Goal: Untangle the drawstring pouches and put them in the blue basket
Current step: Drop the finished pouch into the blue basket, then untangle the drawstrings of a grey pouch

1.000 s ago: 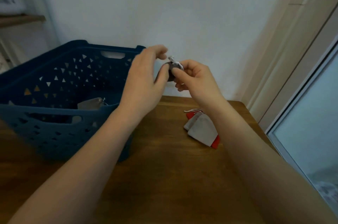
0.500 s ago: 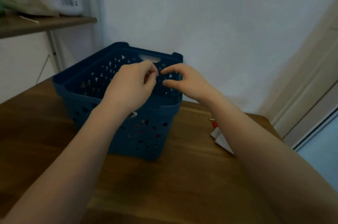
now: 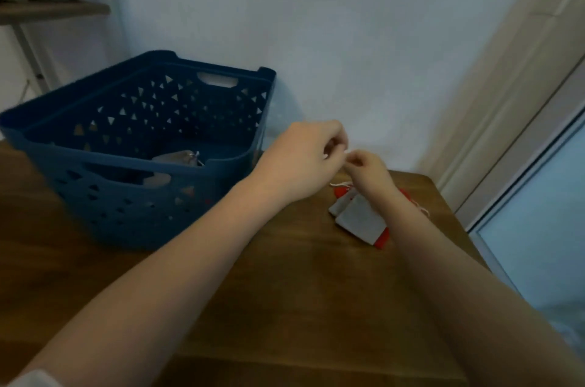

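A blue basket (image 3: pixel 104 146) with triangle holes stands on the wooden table (image 3: pixel 285 291), and a grey pouch (image 3: pixel 177 158) lies inside it. To its right, a tangle of grey and red drawstring pouches (image 3: pixel 356 218) lies on the table, its white strings trailing out. Just above that pile, my left hand (image 3: pixel 304 159) and my right hand (image 3: pixel 368 169) meet fingertip to fingertip. Both have curled fingers and pinch a short bit of white drawstring (image 3: pixel 347 152) between them. My right forearm hides part of the pile.
The white wall is close behind the basket and pouches. The table's right edge (image 3: pixel 456 215) runs next to a door frame and a glass pane. A shelf (image 3: pixel 53 8) holding a box is mounted high on the left.
The grey pouch I held a second ago now lies in the basket. Both hands have moved from above the basket to the right and down, onto the pile's string.
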### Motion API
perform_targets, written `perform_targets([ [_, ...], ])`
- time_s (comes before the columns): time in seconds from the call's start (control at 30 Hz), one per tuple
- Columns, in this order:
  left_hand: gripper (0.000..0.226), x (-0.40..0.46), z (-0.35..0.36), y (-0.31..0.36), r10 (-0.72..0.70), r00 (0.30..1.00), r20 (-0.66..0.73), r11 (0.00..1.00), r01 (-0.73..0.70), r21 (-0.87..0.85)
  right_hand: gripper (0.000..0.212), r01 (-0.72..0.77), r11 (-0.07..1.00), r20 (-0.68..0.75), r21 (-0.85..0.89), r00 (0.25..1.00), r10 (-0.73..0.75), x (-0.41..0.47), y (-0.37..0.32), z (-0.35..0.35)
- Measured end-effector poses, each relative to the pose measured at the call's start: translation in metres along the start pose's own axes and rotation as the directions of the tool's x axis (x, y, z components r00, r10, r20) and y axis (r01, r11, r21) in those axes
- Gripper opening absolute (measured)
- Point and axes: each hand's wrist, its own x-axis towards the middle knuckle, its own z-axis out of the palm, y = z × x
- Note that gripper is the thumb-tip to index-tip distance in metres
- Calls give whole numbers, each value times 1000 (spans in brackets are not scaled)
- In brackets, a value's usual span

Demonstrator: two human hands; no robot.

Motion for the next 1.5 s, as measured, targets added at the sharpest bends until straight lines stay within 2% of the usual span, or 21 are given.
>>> perform_targets([
  [0.1, 14, 11, 36, -2, -40, 994, 100, 998, 44, -37, 29, -195, 964, -99, -181, 979, 180, -2, 60, -7],
  [0.2, 10, 18, 63, -12, -109, 981, 163, 993, 113, -17, 36, -256, 900, -195, -352, 961, 197, -8, 91, -16],
  [0.3, 13, 20, 83, -25, -181, 964, 193, 983, 180, 20, 32, -239, 877, -184, -417, 967, 176, -12, 98, -20],
  [0.4, 21, 17, 99, -37, -231, 954, 192, 973, 226, 45, 28, -154, 861, -224, -485, 973, 48, -18, 101, -17],
  [0.5, 22, 19, 108, -41, -255, 952, 170, 967, 252, 40, 19, -95, 878, -280, -469, 959, -46, -25, 107, -11],
  [0.57, 24, 20, 110, -41, -242, 953, 181, 970, 240, 33, 10, -37, 920, -294, -389, 952, -85, -27, 103, -9],
  [0.67, 45, 21, 110, -39, -195, 957, 217, 980, 198, 9, 7, 211, 957, -218, -201, 942, -254, -29, 87, -14],
  [0.7, 54, 21, 108, -39, -139, 962, 236, 990, 132, 46, 8, 301, 942, -169, -150, 931, -324, -30, 80, -17],
  [0.77, 63, 21, 102, -39, 29, 961, 276, 971, -92, 220, 8, 438, 893, -79, -104, 891, -447, -37, 66, -24],
  [0.83, 52, 24, 97, -39, 136, 944, 300, 906, -241, 348, 7, 514, 854, -28, -85, 855, -517, -43, 55, -29],
  [0.87, 43, 25, 95, -39, 130, 943, 307, 896, -245, 371, 7, 522, 849, -14, -83, 851, -525, -44, 52, -30],
  [0.93, 27, 25, 93, -41, 44, 949, 313, 921, -160, 354, 7, 497, 861, -9, -108, 865, -501, -46, 49, -32],
  [1.0, 23, 23, 93, -42, 0, 948, 318, 905, -135, 403, 11, 466, 872, 14, -150, 883, -470, -45, 50, -31],
  [1.1, 24, 19, 94, -42, -28, 940, 340, 875, -142, 463, 32, 402, 864, 113, -303, 916, -386, -47, 50, -32],
  [1.13, 24, 17, 94, -42, -50, 940, 337, 885, -115, 452, 38, 392, 831, 149, -395, 920, -363, -47, 50, -33],
  [1.2, 25, 15, 93, -43, -86, 942, 324, 906, -61, 418, 34, 405, 717, 229, -567, 914, -336, -46, 51, -36],
  [1.27, 28, 13, 91, -47, -113, 936, 333, 957, 14, 288, 28, 398, 702, 282, -590, 917, -283, -45, 52, -38],
  [1.33, 28, 8, 88, -50, -115, 934, 338, 991, 83, 106, 34, 367, 791, 312, -490, 921, -234, -44, 56, -39],
  [1.4, 30, 3, 83, -52, -121, 952, 281, 991, 131, -15, 42, 325, 884, 352, -335, 914, -202, -45, 58, -43],
  [1.47, 32, -1, 78, -53, -203, 957, 209, 950, 244, -194, 45, 219, 974, 354, -62, 917, -184, -49, 60, -46],
  [1.5, 32, -3, 76, -54, -250, 947, 202, 897, 305, -319, 44, 133, 984, 338, 119, 927, -166, -52, 61, -47],
])
